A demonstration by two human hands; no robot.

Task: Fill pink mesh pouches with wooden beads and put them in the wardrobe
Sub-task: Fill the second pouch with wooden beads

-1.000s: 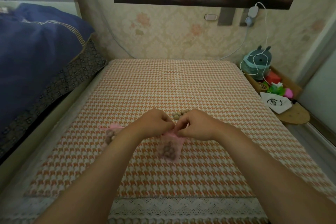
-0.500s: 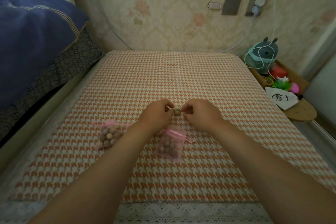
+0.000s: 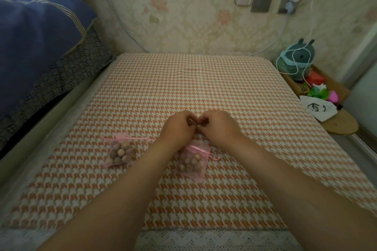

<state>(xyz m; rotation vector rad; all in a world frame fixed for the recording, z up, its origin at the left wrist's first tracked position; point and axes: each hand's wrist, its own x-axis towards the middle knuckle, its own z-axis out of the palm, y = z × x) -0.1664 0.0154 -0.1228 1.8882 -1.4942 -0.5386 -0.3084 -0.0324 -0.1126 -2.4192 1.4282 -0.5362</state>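
Bedding lay at the far left: a dark blue quilt (image 3: 36,36) heaped over a dark cushion with a pale square pattern (image 3: 67,75), both beside the tabletop (image 3: 183,79). The tabletop was covered by an orange-and-white houndstooth cloth with a white lace edge (image 3: 204,240) along the near side.

On the left half of that cloth lay the first pink mesh pouch (image 3: 122,152). Its pink ribbon drawstring (image 3: 130,138) was pulled tight and trailed to the right, and round pale wooden beads (image 3: 121,152) showed through the mesh. The left forearm crossed just right of it.

The left hand (image 3: 179,126) was held over the middle of the tabletop, its fingers (image 3: 189,118) curled inward. The second pink mesh pouch (image 3: 192,162), also filled with beads and drawn closed with ribbon, lay on the cloth just below the two wrists. It sat between the forearms, with its left edge hidden by the left forearm.

The right hand (image 3: 218,126) faced the left one, its fingers (image 3: 204,120) likewise curled, and the fingertips of both hands nearly touched. Something small and pale showed between them, but whether either hand gripped it could not be determined.

To the right, off the tabletop, a wooden side shelf (image 3: 342,126) carried three items:
- a grey-green plush toy (image 3: 299,57) with a white charging cable (image 3: 311,16) looped over it
- a red box (image 3: 315,78)
- a white cloth bag with a black drawing (image 3: 318,108)
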